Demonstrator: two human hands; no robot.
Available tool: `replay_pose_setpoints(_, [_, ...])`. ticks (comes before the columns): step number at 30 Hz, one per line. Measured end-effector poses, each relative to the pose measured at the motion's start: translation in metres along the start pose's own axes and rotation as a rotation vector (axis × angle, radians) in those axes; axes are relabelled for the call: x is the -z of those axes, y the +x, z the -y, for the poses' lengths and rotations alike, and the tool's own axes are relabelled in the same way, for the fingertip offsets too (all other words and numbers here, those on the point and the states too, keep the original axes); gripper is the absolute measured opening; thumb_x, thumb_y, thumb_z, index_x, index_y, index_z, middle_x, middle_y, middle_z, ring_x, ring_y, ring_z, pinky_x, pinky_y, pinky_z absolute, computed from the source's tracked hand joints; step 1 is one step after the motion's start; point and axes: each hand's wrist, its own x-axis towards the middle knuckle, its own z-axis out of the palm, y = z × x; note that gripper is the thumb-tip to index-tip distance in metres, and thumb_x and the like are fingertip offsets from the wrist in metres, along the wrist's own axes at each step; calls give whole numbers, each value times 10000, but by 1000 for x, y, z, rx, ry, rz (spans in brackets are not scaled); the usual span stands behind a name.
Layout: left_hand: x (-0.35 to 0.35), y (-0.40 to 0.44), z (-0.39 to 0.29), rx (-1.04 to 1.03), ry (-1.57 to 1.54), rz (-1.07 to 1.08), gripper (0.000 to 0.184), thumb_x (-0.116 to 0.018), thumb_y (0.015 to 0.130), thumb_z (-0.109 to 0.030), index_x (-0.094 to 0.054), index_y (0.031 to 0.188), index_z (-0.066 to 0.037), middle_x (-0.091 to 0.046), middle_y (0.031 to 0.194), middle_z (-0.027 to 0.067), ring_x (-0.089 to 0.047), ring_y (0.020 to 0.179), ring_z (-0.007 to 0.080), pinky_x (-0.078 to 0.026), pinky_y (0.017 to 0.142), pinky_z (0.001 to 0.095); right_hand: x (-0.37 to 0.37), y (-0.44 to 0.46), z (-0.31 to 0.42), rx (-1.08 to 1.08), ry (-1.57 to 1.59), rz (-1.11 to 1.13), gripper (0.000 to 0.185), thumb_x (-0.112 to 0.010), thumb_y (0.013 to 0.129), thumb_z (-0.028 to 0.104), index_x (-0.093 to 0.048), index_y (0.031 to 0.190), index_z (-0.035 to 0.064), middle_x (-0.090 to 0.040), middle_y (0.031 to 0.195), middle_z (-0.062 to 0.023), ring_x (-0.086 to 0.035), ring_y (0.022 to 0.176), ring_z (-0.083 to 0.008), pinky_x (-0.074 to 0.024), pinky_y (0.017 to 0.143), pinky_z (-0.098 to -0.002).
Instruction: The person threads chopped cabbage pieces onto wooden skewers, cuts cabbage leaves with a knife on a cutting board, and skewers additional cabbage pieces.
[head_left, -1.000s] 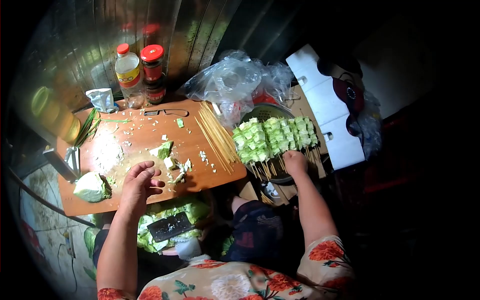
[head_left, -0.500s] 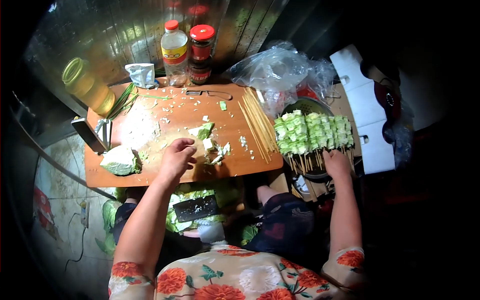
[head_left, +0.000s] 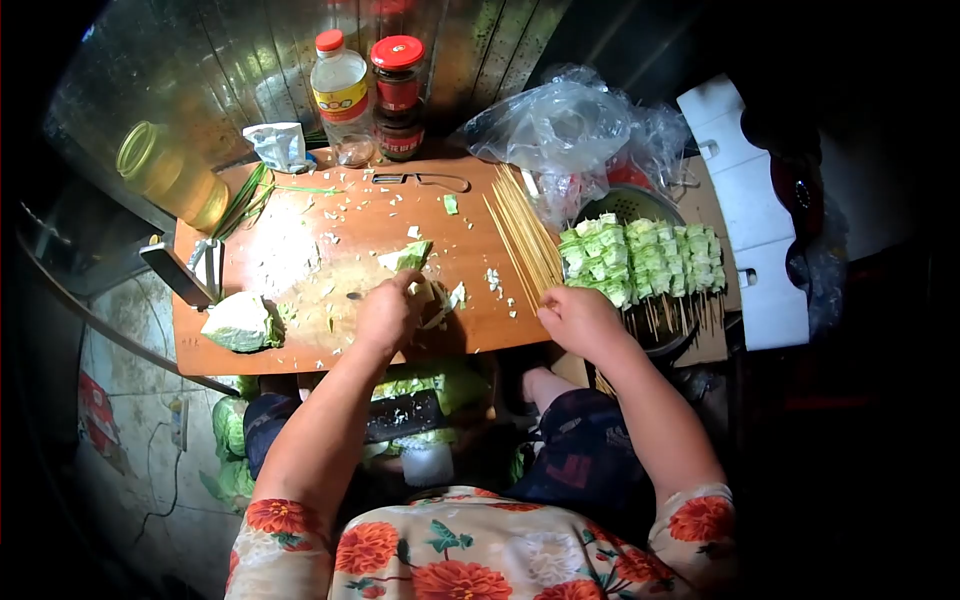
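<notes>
My left hand [head_left: 388, 312] is over the middle of the wooden board, fingers curled down on cut cabbage, mostly hidden beneath them. Just past its fingertips lies a green and white cabbage piece [head_left: 408, 256]. At the board's right side, my right hand [head_left: 582, 318] has its fingers pinched at the lower ends of the loose bamboo skewers [head_left: 522, 232]; the exact grip is partly hidden. Beyond that hand, finished cabbage skewers [head_left: 650, 260] rest in rows across a metal colander [head_left: 632, 200], their stick ends pointing toward me.
On the board [head_left: 460, 320] are a cabbage chunk [head_left: 242, 322], a peeler [head_left: 420, 181], a propped phone [head_left: 178, 272] and scattered scraps. Behind stand a yellow jar [head_left: 170, 180], a bottle [head_left: 342, 95], red-lidded jars [head_left: 398, 90] and plastic bags [head_left: 560, 120]. A cleaver-like dark blade [head_left: 405, 415] lies below.
My right hand has moved left from the cabbage skewers in the colander to the loose bamboo skewers. My left hand has moved right and closed over the cut cabbage.
</notes>
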Motion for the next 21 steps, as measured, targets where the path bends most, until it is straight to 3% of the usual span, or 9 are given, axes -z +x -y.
replay_pose_setpoints(3, [-6, 8, 9, 149, -153, 118, 264, -664, 827, -200, -629, 1074, -113, -679, 930, 174, -658, 834, 327, -515, 749, 429, -24, 32, -10, -49, -14, -35, 250, -559, 850, 276, -661, 884, 51, -669, 864, -183, -642, 849, -379, -512, 755, -469])
replay_pose_setpoints(7, [-12, 7, 12, 193, -197, 102, 265, -694, 816, -196, -629, 1061, -120, -675, 937, 165, -654, 837, 325, -515, 750, 427, -50, 54, -14, -147, -51, -59, 255, -543, 865, 272, -662, 839, 49, -672, 854, -196, -651, 831, -391, -518, 743, -477])
replay_pose_setpoints(9, [-15, 2, 10, 110, -49, -28, 289, -685, 826, -233, -622, 1082, -114, -670, 938, 162, -646, 863, 343, -516, 759, 430, -67, 60, -22, -160, -138, -140, 183, -611, 836, 260, -656, 836, 83, -677, 838, -158, -658, 780, -333, -528, 698, -421])
replay_pose_setpoints(12, [-16, -3, 6, 45, 4, -112, 292, -696, 820, -192, -614, 1058, -44, -654, 861, 172, -643, 799, 322, -511, 720, 399, -74, 67, -26, -193, -162, -148, 187, -607, 838, 253, -654, 824, 73, -676, 827, -171, -661, 782, -341, -530, 699, -428])
replay_pose_setpoints(15, [-13, -6, 2, -35, 189, -92, 331, -687, 818, -216, -599, 1076, -28, -632, 975, 212, -624, 916, 360, -500, 780, 424, -71, 71, -23, -254, -173, -118, 185, -626, 807, 235, -662, 833, 55, -676, 815, -184, -667, 788, -347, -537, 711, -430])
replay_pose_setpoints(19, [-11, -5, -2, 13, 84, -21, 325, -683, 813, -222, -586, 1039, -10, -601, 1013, 230, -600, 951, 369, -492, 813, 423, -67, 65, -18, -255, -151, -92, 220, -644, 766, 247, -667, 840, 41, -676, 808, -191, -671, 796, -353, -543, 729, -428])
replay_pose_setpoints(21, [-15, -6, 4, -59, 10, 39, 350, -688, 805, -215, -553, 1036, 10, -594, 979, 235, -599, 886, 399, -503, 789, 427, -61, 59, -12, -248, -168, -39, 230, -643, 733, 247, -676, 835, 44, -679, 816, -190, -673, 800, -355, -543, 738, -427])
